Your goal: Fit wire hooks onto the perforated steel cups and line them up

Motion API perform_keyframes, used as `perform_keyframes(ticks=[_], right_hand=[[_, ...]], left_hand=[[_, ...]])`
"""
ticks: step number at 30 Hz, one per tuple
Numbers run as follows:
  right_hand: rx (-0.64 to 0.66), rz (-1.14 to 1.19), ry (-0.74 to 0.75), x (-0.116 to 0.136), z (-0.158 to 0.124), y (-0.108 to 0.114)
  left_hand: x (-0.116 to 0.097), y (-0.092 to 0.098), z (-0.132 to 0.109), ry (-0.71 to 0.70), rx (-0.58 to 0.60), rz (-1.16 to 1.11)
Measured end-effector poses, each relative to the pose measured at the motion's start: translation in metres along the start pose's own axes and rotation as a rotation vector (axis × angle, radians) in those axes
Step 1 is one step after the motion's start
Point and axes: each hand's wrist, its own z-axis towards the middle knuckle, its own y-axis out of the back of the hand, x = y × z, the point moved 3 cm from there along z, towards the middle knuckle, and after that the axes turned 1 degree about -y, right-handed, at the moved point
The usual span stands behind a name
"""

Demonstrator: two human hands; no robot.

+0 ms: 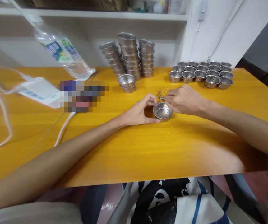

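Note:
A small round metal cup with a perforated bottom stands upright on the yellow table in front of me. My left hand curves around its left side, thumb at the near base and bent fingers by the far rim. Just behind the cup is a small bunch of thin bent metal wires. My right hand is at the cup's far right rim, fingers pinched together at these wires. Its fingertips partly hide what they hold.
Tall stacks of perforated cups rise at the back, with a short stack before them. Rows of single cups stand back right. On the left are a tilted plastic bottle, a white box-like device with cables, and a blurred-out patch.

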Motion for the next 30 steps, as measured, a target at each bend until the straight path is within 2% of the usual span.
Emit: perform_keyframes(ticks=[13,19,25,30], right_hand=[[-0.011,-0.001,0.02,0.0016,0.0001,0.0006],[0.028,-0.023,-0.006,0.0028,0.0012,0.0029],[0.013,0.0,-0.027,0.0032,-0.0003,0.0029],[-0.085,0.148,-0.084,0.0057,0.0003,-0.0044]], left_hand=[[0.0016,0.0014,-0.0019,0.024,0.004,0.012],[0.0023,0.0019,-0.0015,0.031,0.03,0.032],[0.0,0.0028,-0.001,0.022,0.051,0.082],[0.0015,0.0048,-0.0008,0.013,0.069,0.17]])
